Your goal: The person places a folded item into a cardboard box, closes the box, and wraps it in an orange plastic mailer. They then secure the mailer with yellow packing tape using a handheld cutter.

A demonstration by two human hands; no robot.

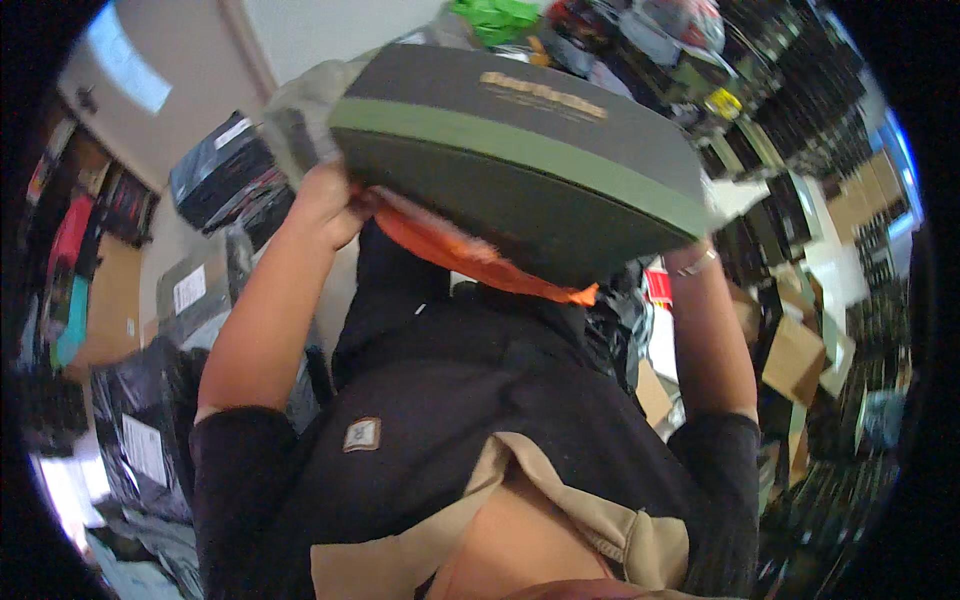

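Note:
A large dark grey-green box (465, 180) with a lighter green band is held up in front of my chest, tilted, and bears gold writing. My left hand (330, 202) grips its left end, the fingers partly out of sight behind it. At the right end my right hand (688, 253) holds the lower corner, its fingers mostly hidden by the box. Orange plastic (465, 251) hangs along the underside, close to my left hand; whether it is attached to the box I cannot tell.
Black-wrapped parcels (146, 420) with labels lie at the left, another parcel (229, 172) farther up. A door (150, 75) stands at the upper left. Open cardboard boxes (795, 360) and tall stacks of dark boxes crowd the right. A green plastic bag (495, 19) lies beyond the box.

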